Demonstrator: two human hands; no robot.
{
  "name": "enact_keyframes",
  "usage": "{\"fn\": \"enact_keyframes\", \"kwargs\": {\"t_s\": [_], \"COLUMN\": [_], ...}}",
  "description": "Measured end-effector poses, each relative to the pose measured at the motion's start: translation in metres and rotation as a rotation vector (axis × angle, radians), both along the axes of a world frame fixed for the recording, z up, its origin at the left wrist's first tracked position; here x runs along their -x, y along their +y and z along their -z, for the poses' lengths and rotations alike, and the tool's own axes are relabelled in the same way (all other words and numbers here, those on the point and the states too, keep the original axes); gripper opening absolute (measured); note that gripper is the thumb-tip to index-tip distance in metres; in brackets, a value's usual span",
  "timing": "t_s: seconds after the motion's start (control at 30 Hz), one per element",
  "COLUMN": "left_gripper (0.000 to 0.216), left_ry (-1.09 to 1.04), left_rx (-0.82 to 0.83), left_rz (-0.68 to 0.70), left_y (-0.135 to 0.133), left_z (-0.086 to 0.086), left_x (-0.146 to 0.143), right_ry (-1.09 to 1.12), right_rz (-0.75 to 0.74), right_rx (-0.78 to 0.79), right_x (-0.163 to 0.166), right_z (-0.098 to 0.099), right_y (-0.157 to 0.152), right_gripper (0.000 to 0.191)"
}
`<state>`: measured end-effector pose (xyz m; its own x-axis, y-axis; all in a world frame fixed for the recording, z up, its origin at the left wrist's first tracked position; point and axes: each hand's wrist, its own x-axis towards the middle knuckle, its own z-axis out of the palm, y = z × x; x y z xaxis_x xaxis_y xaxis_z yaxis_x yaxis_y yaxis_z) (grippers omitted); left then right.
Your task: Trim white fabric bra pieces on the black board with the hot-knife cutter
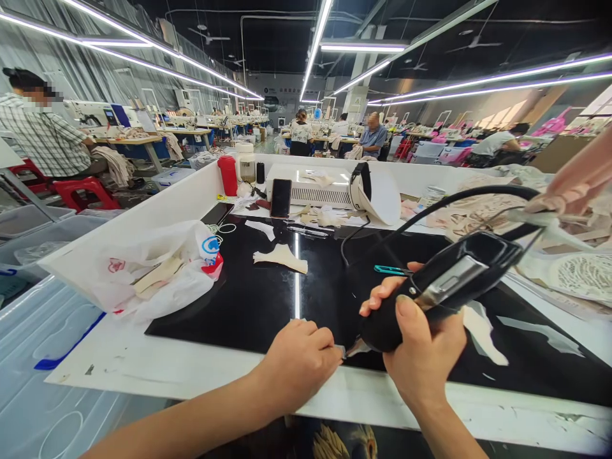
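My right hand (425,350) is wrapped round a black corded handheld power tool (444,280) with a metal plate on its side. The tool slants down to the left, and its narrow tip is by my left fingers. My left hand (303,360) is closed in a pinch at the front edge of the black mat (239,306). A small pale piece (340,350) shows at its fingertips, touching or almost touching the tip; its kind is unclear. Beyond lie a cream fabric piece (281,257) and a teal-handled tool (389,270), partly hidden by my right hand.
A white plastic bag (157,280) with scraps lies at left. Along the back stand a phone (280,197), a red cup (227,176) and a white machine (310,185). The tool's black cable (430,207) arches right, near piled lace fabric (574,280). Several people sit farther off.
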<state>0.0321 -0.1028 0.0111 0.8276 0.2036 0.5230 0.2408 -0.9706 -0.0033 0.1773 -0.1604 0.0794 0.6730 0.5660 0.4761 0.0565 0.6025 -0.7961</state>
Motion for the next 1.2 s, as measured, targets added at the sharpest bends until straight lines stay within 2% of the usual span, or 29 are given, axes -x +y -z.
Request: {"fn": "enact_keyframes", "kwargs": {"t_s": [0.3, 0.47, 0.63, 0.8, 1.03, 1.2], "left_gripper": [0.015, 0.011, 0.006, 0.023, 0.028, 0.029], "left_ry": [0.039, 0.071, 0.031, -0.012, 0.009, -0.001], "left_rx": [0.006, 0.008, 0.052, 0.232, 0.397, 0.462], "left_rz": [0.080, 0.120, 0.135, 0.160, 0.009, -0.058], "left_y": [0.014, 0.024, 0.023, 0.031, 0.064, 0.075], "left_z": [0.000, -0.002, -0.007, -0.019, -0.029, -0.031], "left_x": [-0.001, 0.000, 0.005, 0.030, 0.083, 0.105], "right_ry": [-0.033, -0.073, -0.179, -0.155, -0.073, -0.042], "right_rz": [0.027, 0.059, 0.091, 0.043, -0.003, -0.030], "right_rx": [0.040, 0.072, 0.159, 0.171, 0.080, 0.079], "right_x": [-0.003, -0.009, -0.021, -0.023, -0.011, 0.001], "right_z": [0.004, -0.005, -0.016, -0.023, -0.025, -0.024], "right_y": [-0.002, -0.006, -0.011, -0.012, 0.000, 0.009], "right_gripper": [0.037, 0.039, 0.040, 0.036, 0.032, 0.034]}}
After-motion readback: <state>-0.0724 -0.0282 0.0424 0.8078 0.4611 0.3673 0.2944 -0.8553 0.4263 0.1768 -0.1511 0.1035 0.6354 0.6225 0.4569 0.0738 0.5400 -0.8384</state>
